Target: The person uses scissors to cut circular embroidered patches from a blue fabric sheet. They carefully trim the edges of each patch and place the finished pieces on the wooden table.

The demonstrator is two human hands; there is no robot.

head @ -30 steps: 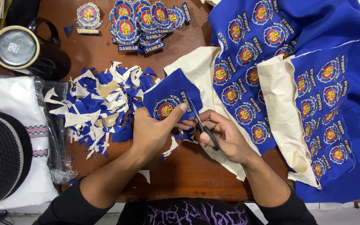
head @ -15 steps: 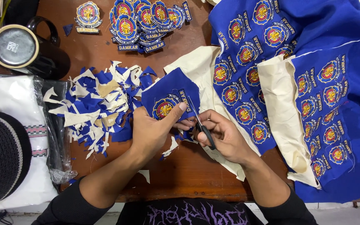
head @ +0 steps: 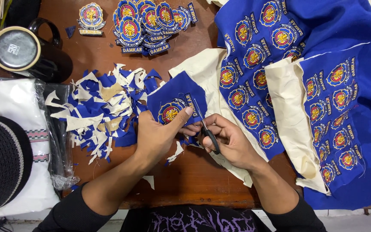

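My left hand (head: 157,135) grips a blue fabric piece (head: 172,96) carrying a round embroidered patch, thumb pressed on its lower edge. My right hand (head: 230,139) holds small black-handled scissors (head: 206,126), blades pointing up into the fabric just right of the patch. Both hands meet above the brown wooden table (head: 194,176).
A heap of blue and cream fabric scraps (head: 101,107) lies left of my hands. Several cut-out patches (head: 149,21) are stacked at the top. A large blue cloth with rows of patches (head: 305,77) covers the right side. A black mug (head: 20,49) and a bagged white cloth (head: 9,141) sit at left.
The scissors and right hand have shifted slightly down along the fabric edge; the left hand keeps holding the blue piece almost still.
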